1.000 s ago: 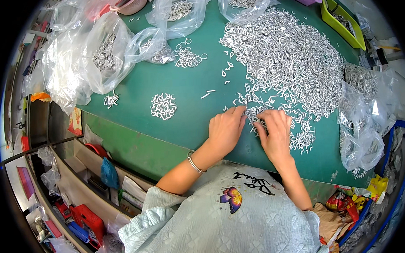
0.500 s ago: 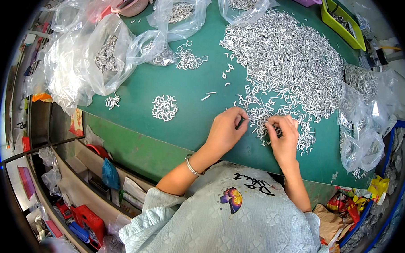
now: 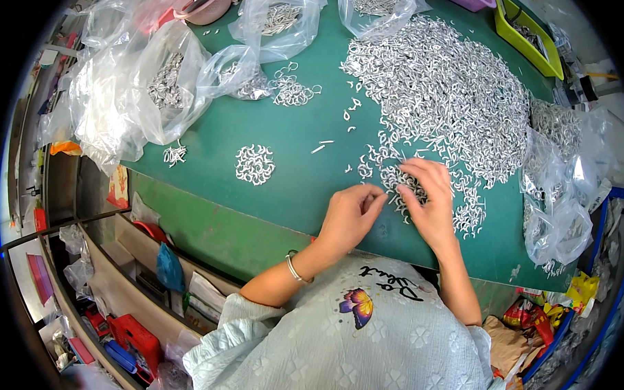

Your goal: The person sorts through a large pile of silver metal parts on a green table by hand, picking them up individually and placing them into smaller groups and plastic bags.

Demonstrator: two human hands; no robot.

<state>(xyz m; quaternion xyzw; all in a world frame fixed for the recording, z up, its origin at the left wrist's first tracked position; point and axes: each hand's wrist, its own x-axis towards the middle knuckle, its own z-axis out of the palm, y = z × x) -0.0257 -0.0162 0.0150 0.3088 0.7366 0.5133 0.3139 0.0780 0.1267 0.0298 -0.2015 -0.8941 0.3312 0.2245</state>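
Note:
A large heap of small silvery curved metal pieces (image 3: 453, 94) covers the right side of the green table (image 3: 223, 208). At its near edge, my right hand (image 3: 432, 201) hovers over a looser patch of these pieces, thumb and fingers spread apart. My left hand (image 3: 350, 218) is beside that patch, close to the table edge. Its thumb and fingers are pinched together, and whatever may be between them is too small to see. Left of it lies a tidy cluster of curved pieces (image 3: 254, 165). Two thin metal strips (image 3: 322, 146) rest between cluster and heap.
Clear plastic bags (image 3: 167, 83) of metal parts stand along the far left, with a small pile of rings (image 3: 293, 91) nearby. A yellow-green basket (image 3: 526, 36) is at the far right. Another filled bag (image 3: 556, 200) lies on the right edge. Open drawers (image 3: 149, 249) sit below left.
My left hand has drawn back slightly toward me from the loose pieces. My right hand has reached a little farther forward and left, its fingers spreading from a pinch.

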